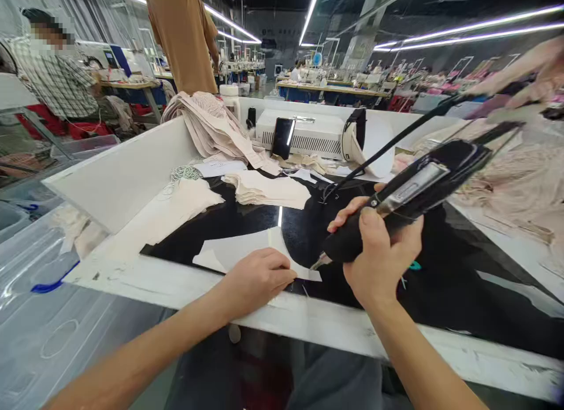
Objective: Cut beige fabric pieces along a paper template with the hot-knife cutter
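Observation:
A black corded hand tool with a pointed metal tip rests in my right hand, fingers wrapped round its lower body. Its tip meets the right end of a white cut fabric piece, or hovers just over it; I cannot tell which. My left hand presses on the near edge of that piece, thumb and fingers closed together at the edge. Beneath lies a shiny black work surface. Beyond my hands sits a stack of cream fabric pieces.
Draped beige fabric, a white vented box and a phone line the back. A green-white thread tangle lies left. Another person's hand reaches in at upper right, near fabric heaps. Clear plastic bins stand at left.

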Tool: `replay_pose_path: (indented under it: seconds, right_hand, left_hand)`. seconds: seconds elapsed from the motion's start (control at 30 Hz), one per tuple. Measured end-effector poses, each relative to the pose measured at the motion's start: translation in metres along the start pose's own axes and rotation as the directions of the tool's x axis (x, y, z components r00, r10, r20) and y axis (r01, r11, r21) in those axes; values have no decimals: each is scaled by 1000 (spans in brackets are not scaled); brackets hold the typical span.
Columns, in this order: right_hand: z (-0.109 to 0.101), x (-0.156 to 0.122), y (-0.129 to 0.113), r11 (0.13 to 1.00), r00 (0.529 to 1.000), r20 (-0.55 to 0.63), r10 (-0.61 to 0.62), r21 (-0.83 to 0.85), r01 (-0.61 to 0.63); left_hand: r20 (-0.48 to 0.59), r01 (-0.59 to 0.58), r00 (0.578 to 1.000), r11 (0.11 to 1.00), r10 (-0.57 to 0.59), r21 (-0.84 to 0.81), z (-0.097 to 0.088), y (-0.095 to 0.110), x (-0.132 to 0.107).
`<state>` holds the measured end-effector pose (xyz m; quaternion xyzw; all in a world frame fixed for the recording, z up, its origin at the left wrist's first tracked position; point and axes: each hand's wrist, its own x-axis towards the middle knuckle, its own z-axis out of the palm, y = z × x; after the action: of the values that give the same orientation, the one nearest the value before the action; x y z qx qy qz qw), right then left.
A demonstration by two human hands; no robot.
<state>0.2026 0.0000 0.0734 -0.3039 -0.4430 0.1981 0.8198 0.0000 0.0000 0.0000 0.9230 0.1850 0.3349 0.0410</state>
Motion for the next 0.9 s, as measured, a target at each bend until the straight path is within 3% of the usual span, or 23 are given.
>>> replay_pose_path:
  seconds: [0.47, 0.7, 0.9]
  right_hand:
    - [0, -17, -3, 1000, 991, 134, 16, -8, -15]
    - [-6, -10, -10, 999, 999, 14, 29, 31, -29]
    - [-9, -12, -8, 1000, 999, 50, 22, 0, -22]
  left_hand:
    - [32, 26, 999, 1000, -26, 5, -5, 0, 0]
    - [27, 24, 999, 1000, -24, -2, -4, 0, 0]
    - [38, 32, 999, 999, -32, -6, -5, 0, -1]
